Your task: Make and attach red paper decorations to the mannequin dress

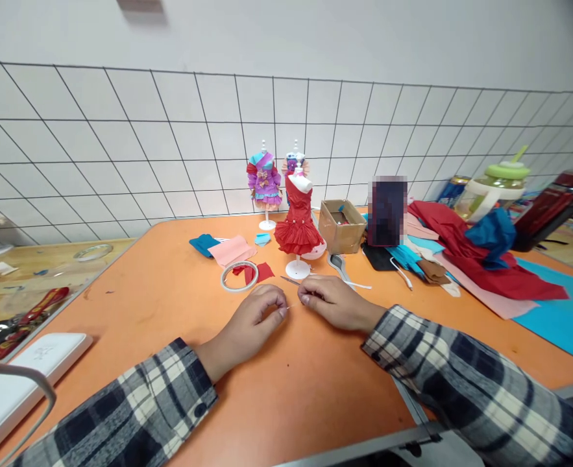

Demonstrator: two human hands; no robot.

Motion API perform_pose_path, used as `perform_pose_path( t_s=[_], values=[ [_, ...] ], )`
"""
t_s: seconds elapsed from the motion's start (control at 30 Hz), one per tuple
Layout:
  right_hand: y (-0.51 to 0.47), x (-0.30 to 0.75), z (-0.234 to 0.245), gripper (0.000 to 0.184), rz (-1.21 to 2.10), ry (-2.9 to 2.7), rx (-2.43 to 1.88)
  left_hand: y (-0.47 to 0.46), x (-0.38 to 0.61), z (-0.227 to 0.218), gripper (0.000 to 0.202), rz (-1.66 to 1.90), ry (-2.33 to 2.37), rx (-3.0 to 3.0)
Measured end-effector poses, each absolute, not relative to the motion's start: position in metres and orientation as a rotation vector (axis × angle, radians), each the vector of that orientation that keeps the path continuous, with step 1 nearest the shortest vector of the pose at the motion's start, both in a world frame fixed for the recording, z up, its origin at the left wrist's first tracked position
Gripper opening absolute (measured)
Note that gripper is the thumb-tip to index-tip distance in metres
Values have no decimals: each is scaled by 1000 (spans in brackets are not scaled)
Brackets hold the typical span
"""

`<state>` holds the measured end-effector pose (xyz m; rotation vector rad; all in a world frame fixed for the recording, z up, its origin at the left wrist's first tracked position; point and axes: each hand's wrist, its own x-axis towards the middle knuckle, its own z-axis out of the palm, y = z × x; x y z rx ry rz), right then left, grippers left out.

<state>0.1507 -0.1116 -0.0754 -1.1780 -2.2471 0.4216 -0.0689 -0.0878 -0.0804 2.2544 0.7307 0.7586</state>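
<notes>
My left hand is closed in a pinch over the orange table, with a thin pale strip showing at its fingertips. My right hand, just to the right, is also pinched at the strip's other end. Out past the right fingers juts a slim pointed metal tool; whether it is held or lies behind the hand I cannot tell. Beyond the hands, a small white dress form wears a red ruffled paper dress. A roll of tape lies flat beyond my left hand, beside red paper scraps.
Two more dressed forms, one in a purple outfit, stand behind. To the right are a cardboard box, an upright phone, crumpled red paper, a green-lidded jar and a dark red bottle. A white power bank lies left.
</notes>
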Motion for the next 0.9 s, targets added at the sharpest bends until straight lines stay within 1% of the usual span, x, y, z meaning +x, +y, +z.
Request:
perform_pose_path(
  t_s=[0.1,0.2,0.27,0.33,0.4,0.53,0.63,0.7,0.73,0.8,0.9],
  values=[
    [-108,154,-75,23,428,-2248,-1271,-88,-69,-80,17,740,714,2272],
    [-106,158,-73,19,448,-2107,-1330,-87,-69,-80,17,738,704,2229],
    [-108,158,-72,19,588,-1990,-1265,-87,-69,-80,17,734,699,2217],
    [-111,153,-72,28,814,-1915,-1155,-87,-69,-80,16,727,697,2230],
    [-113,147,-75,31,992,-1858,-1095,-87,-69,-80,16,721,710,2256],
    [-110,140,-86,27,1215,-1707,-1145,-88,-68,-81,17,699,748,2312],
    [-104,145,-89,36,1354,-1632,-1174,-87,-66,-83,17,685,791,2339],
    [-101,154,-85,39,1343,-1672,-1193,-86,-66,-84,16,690,813,2352],
    [-100,160,-81,37,1305,-1711,-1213,-86,-66,-84,16,698,818,2357],
    [-98,175,-71,30,1152,-1785,-1277,-84,-67,-85,15,709,822,2363],
    [-95,204,-61,27,876,-1859,-1421,-84,-68,-86,15,707,832,2352]
  ],
)
